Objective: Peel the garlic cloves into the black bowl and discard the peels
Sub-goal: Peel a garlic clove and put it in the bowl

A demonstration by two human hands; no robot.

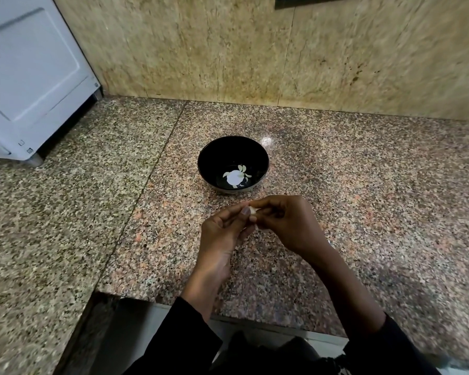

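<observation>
bench (363, 185): speckled granite, pink, grey and black flecks
wall (228, 50): tan and ochre stone, mottled with faint veins
black bowl (211, 155): glossy black inside, pale outer base
garlic cloves (245, 173): off-white
appliance (33, 77): white
sleeves (179, 334): black

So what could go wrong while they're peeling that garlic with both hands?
1. The small white garlic clove is pinched between the left hand and right hand above the speckled granite counter, short of the round black bowl. If it slips, it would probably land on the counter.
2. No bin or plate for peels is in view, so bits of skin may scatter on the counter or drop among the pale peeled cloves in the bowl.
</observation>
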